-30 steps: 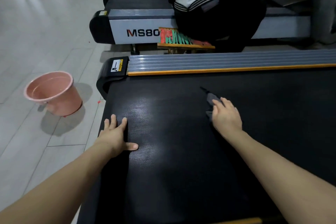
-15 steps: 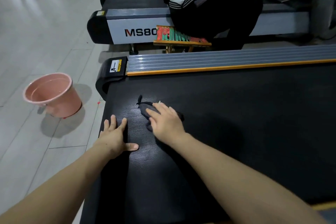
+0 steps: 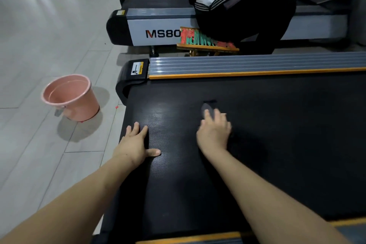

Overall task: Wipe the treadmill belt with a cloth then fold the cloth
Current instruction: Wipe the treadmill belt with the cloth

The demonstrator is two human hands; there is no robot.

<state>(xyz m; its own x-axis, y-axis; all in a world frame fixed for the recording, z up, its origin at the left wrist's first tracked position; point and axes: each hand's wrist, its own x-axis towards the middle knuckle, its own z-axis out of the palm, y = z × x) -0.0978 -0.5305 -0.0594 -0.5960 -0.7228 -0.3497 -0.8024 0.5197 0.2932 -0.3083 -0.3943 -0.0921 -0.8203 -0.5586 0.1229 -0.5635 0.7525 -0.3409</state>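
The person leans over a black belt (image 3: 257,144) with both arms stretched forward. The left hand (image 3: 134,144) lies flat on the belt near its left end, fingers straight and spread, thumb out to the side; it holds nothing. The right hand (image 3: 214,130) presses down on a dark cloth (image 3: 208,108) at about the middle of the belt; the hand is blurred, its fingers look extended over the cloth, and whether any of them curl round it cannot be told. A part of the cloth shows beyond the fingertips, lying on the belt surface. A grey ribbed rail (image 3: 257,63) with an orange edge runs along the far side of the belt. On the tiled floor, left of the belt's end, stands a pink bucket (image 3: 71,98), apart from the machine. Beyond the rail stands a second treadmill (image 3: 158,27) marked MS80, with a person in dark clothes (image 3: 237,6) in front of it, seated on a small stool (image 3: 206,43).
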